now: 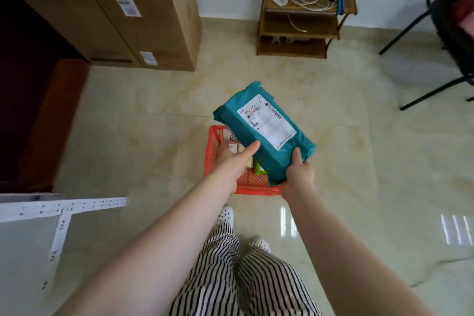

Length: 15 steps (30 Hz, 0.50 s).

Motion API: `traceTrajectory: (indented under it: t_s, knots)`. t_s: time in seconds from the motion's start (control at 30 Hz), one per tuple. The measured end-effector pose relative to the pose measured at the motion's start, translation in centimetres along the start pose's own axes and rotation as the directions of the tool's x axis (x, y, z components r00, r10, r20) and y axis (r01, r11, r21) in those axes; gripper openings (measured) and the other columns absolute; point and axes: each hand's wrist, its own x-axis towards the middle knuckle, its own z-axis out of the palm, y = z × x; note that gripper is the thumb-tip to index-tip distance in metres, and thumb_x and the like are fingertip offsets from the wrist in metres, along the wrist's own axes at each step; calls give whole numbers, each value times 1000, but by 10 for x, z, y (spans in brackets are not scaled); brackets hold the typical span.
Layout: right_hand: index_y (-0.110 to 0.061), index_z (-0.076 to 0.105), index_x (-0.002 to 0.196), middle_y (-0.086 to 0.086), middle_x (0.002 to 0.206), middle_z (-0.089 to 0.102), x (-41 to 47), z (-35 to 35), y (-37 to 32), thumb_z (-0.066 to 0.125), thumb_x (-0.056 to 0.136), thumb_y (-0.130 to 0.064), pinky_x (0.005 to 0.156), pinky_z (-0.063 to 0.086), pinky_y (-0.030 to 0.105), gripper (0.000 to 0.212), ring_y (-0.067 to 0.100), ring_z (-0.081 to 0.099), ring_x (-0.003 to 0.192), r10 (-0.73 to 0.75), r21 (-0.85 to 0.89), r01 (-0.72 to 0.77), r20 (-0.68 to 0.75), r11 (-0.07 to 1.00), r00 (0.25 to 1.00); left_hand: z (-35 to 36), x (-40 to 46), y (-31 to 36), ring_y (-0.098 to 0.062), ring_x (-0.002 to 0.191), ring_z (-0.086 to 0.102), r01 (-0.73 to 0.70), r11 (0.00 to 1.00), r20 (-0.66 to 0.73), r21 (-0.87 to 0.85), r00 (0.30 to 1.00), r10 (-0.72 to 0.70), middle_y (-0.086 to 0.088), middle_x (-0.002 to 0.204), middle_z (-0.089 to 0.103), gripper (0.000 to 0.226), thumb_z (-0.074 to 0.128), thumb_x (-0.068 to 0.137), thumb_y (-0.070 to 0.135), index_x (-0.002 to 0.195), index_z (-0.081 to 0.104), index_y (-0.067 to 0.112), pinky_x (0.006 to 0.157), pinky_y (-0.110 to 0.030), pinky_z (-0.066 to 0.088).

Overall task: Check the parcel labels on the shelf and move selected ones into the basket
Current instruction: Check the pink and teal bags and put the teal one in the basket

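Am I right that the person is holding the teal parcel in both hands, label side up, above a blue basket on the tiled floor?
Nearly: the basket is red, not blue, as the head view shows. The rest holds: the left hand and right hand hold the teal parcel, label side up, above that basket on the tiled floor.

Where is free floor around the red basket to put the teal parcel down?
Bare floor lies right of the red basket, toward the chair legs, and between the basket and the wooden rack. The basket already holds items; both hands hold the teal parcel above it.
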Motion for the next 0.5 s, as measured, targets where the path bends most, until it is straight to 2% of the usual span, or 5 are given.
traceTrajectory:
  t_s: [0.03,0.17,0.27,0.37,0.5]
  knots:
    - [-10,50,135,11,125,65,14,3,5,49,101,-36,86,57,50,43,33,67,105,20,16,-19,-30,1000,999,17,12,-5,-30,109,64,62,998,21,-9,998,-62,-6,129,62,122,87,31,64,136,41,24,93,-50,53]
    - [-15,46,135,8,128,62,58,7,23,48,103,-32,87,56,45,36,32,65,111,116,101,-110,-61,989,991,67,54,-34,-30,105,66,169,983,7,-65,986,-169,-3,127,63,79,83,71,35,133,35,28,79,-50,58]
    - [-13,46,135,10,127,63,94,0,37,51,102,-28,83,58,41,37,31,65,110,157,121,-150,-54,981,986,89,85,-53,-29,109,63,140,989,-70,-44,987,-143,1,125,62,71,78,79,22,134,35,33,91,-53,53]
    - [-12,49,135,8,126,64,135,-18,49,61,97,-20,91,56,43,41,25,66,108,196,73,-194,-17,978,981,97,117,-72,-26,110,62,70,997,-139,41,988,-64,-1,126,61,68,75,81,13,135,36,31,94,-50,52]
    - [-11,52,134,10,123,67,189,-50,58,69,91,-16,76,60,32,47,22,68,105,289,84,-297,101,951,952,99,159,-97,-17,103,58,33,989,-145,146,989,-12,2,119,57,67,72,84,9,137,35,26,89,-35,49]
